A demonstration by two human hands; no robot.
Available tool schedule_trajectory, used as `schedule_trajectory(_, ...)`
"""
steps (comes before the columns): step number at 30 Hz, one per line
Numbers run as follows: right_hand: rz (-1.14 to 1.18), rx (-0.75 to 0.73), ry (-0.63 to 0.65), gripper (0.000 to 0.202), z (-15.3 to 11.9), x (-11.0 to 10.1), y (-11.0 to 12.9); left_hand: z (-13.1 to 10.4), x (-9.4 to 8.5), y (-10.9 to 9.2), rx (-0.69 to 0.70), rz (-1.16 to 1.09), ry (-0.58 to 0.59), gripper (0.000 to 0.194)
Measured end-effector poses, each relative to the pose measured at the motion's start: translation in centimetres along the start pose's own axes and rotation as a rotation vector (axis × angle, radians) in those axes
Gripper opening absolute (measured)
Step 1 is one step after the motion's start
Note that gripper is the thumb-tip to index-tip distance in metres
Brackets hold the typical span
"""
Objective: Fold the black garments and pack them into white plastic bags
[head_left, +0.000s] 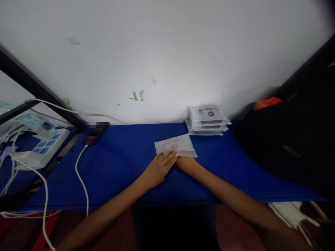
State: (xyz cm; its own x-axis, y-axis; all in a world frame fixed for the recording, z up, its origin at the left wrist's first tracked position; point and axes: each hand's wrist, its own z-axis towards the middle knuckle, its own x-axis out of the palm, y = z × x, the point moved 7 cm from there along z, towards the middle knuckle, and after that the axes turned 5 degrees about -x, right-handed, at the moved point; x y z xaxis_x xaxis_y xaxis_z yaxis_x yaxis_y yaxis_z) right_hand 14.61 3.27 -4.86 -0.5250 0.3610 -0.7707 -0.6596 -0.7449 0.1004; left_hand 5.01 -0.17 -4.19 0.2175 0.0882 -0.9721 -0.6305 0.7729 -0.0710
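A frosted translucent bag (178, 142) with faint printing lies tilted on the blue table, near its middle. My left hand (158, 168) rests its outstretched fingers on the bag's near edge. My right hand (185, 163) reaches beneath or inside the bag's near right part; its fingers are covered, so their grip cannot be made out. Behind and to the right, several similar bags form a stack (208, 120) against the wall, the top one showing dark lettering and a round logo.
On the left, a phone-like dark object (95, 134) has a white cable (80, 170) plugged in. A white power strip (48, 146) lies beyond the black frame. A large black bag (285, 146) fills the right side, with an orange item (268, 103) behind.
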Motion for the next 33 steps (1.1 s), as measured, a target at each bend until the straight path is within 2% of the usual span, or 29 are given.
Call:
schedule_trajectory(1,0.005,-0.014,-0.011,0.036,0.1,-0.1,-0.1,0.0,0.1,0.1,0.008,-0.012,-0.005,0.09)
schedule_trajectory(3,0.021,-0.048,0.078,0.024,0.1,0.0,-0.2,-0.2,-0.1,0.4,0.028,-0.043,-0.057,0.082)
schedule_trajectory(7,0.023,-0.057,0.263,0.021,-0.1,-1.3,-0.4,-1.0,-2.0,2.0,-0.005,-0.122,-0.293,0.046)
schedule_trajectory(9,-0.001,-0.084,0.236,0.027,-0.2,-2.9,0.3,-1.4,-3.0,2.5,-0.013,-0.162,-0.399,0.028)
schedule_trajectory(11,-0.013,-0.154,0.084,0.031,-0.2,-5.1,1.8,-1.6,-4.0,2.7,-0.002,-0.205,-0.477,0.019)
schedule_trajectory(14,-0.029,-0.227,-0.166,0.03,-0.2,-7.7,4.0,-1.6,-5.3,2.7,-0.012,-0.291,-0.572,0.017)
schedule_trajectory(16,-0.059,-0.239,-0.215,0.027,0.0,-8.1,4.9,-1.5,-5.8,2.5,-0.01,-0.347,-0.623,0.017)
schedule_trajectory(21,-0.101,-0.285,-0.149,0.022,1.1,-6.9,5.5,-1.6,-5.9,2.1,0.035,-0.38,-0.696,0.009)
schedule_trajectory(28,-0.15,-0.328,-0.065,0.021,1.4,-5.9,5.2,-2.2,-5.2,2.0,-0.001,-0.427,-0.635,0.012)
schedule_trajectory(31,-0.178,-0.331,-0.046,0.022,0.7,-6.3,3.3,-2.8,-6.0,2.3,-0.041,-0.438,-0.676,0.012)
schedule_trajectory(33,-0.206,-0.29,-0.032,0.024,-0.2,-6.9,0.7,-3.3,-6.7,2.7,-0.083,-0.446,-0.722,0.012)
